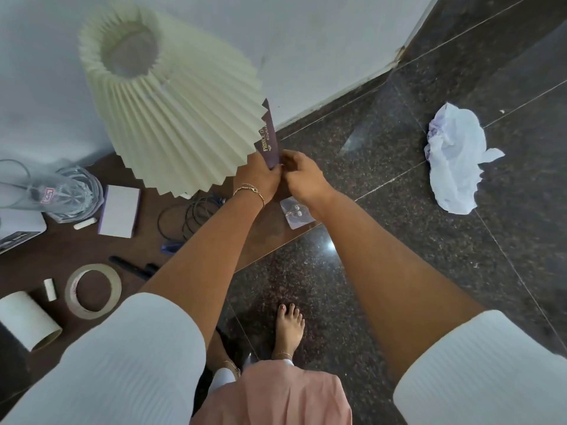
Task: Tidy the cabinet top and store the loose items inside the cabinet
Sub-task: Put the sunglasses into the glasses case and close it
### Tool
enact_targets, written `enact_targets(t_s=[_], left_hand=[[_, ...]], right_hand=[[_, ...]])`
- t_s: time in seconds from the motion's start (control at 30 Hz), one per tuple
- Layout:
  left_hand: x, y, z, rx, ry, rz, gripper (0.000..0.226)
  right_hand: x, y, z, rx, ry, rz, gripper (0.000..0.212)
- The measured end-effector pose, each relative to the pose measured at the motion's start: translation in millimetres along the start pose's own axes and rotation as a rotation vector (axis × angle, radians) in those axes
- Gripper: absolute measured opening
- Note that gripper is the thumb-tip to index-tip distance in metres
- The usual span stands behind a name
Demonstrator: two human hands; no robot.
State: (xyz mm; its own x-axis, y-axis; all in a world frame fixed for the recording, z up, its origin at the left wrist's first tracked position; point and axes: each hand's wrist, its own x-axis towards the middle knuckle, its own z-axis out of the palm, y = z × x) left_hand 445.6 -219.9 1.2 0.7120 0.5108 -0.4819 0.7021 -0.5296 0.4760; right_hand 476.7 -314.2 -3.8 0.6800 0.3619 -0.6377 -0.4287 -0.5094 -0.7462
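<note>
Both hands holding a purple box at the desk's corner, close under the lamp shade.
Your left hand (260, 182) and right hand (302, 176) pinch the purple box (270, 142) closed-fingered; judged risk: lifting it may nudge the pleated lamp shade (175, 111) or knock the clear packet (296, 211) off the desk (147, 240).

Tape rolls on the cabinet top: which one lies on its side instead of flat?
The white roll at the front-left edge lies on its side, its hollow core showing at one end. The beige tape ring beside it lies flat.
</note>
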Motion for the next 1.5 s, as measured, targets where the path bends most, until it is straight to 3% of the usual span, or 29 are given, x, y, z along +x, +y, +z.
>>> enact_targets(t_s=[0.17,0.33,0.53,0.7,0.77,1.03,1.3,1.5], left_hand=[[1,-3,2,-0.077,0.016,0.009,0.054],[-14,0,5,-0.223,0.047,0.131,0.058],[-45,1,12,-0.390,-0.057,0.163,0.071],[-88,-8,15,-0.522,-0.114,0.175,0.080],[-102,-15,16,-0.591,-0.142,0.159,0.074],[-133,-52,6,-0.867,-0.065,-0.115,0.038],[-153,-111,-18,-0.903,0.073,-0.346,0.053],[-161,-150,-39,-0.963,0.111,-0.470,0.051]], right_hand=[[2,4,-4,0.081,0.047,0.017,0.054],[-7,8,-5,0.269,0.098,0.044,0.030],[-31,23,-14,0.452,0.259,0.106,0.028],[-68,31,-15,0.549,0.263,0.049,0.027],[-81,38,-13,0.563,0.250,0.028,0.031],[-133,50,21,0.613,0.138,0.034,0.033],[-167,51,90,0.550,-0.011,0.024,0.026],[-162,44,122,0.519,-0.114,0.096,0.017]])
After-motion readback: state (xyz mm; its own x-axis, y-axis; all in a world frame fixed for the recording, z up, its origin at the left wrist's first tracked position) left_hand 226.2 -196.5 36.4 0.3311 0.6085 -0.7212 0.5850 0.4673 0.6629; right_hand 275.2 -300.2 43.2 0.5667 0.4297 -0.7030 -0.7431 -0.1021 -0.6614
